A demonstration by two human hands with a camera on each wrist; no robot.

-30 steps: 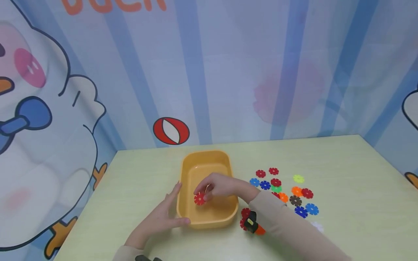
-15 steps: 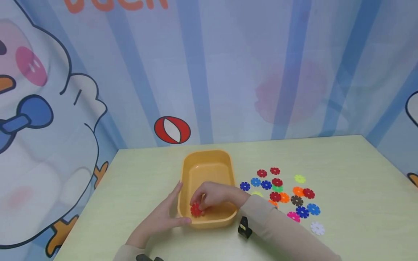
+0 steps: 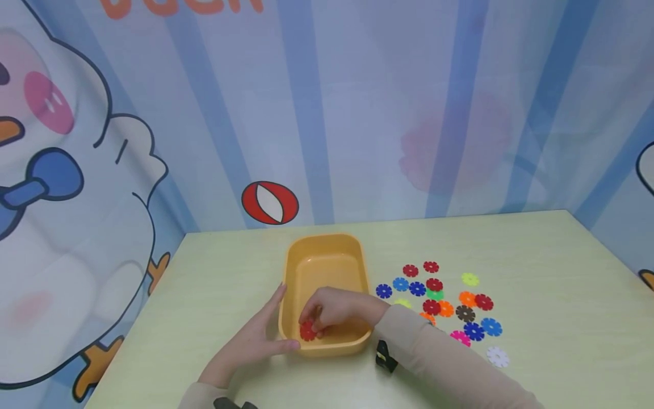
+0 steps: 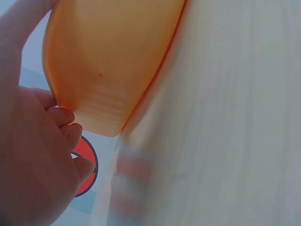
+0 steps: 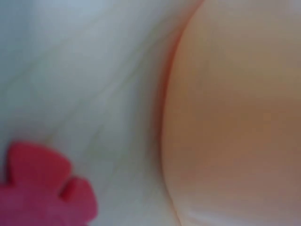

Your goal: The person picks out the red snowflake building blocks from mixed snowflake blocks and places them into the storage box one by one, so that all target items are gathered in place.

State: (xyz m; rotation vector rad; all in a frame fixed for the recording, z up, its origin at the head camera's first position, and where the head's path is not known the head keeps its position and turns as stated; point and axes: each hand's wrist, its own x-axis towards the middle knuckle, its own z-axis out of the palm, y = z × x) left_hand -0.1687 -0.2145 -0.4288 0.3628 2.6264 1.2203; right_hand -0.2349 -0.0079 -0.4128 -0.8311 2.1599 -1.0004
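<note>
Head view: high, angled forward and down across the table (image 3: 536, 272). Left wrist: pressed close beside the orange tub (image 4: 113, 61). Right wrist: blurred, closer still. Shared throughout: the tub.

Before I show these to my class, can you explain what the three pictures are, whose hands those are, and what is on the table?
No machine here: a person works with bare hands. One camera sits on the head, looking down at the table; one sits on each wrist, very close and blurry. The left hand rests against the outside of the orange tub. The right hand reaches inside the tub and pinches a red disc; its wrist camera shows that disc's notched edge. More flower-shaped discs in many colours lie loose on the table to the right of the tub.
</note>
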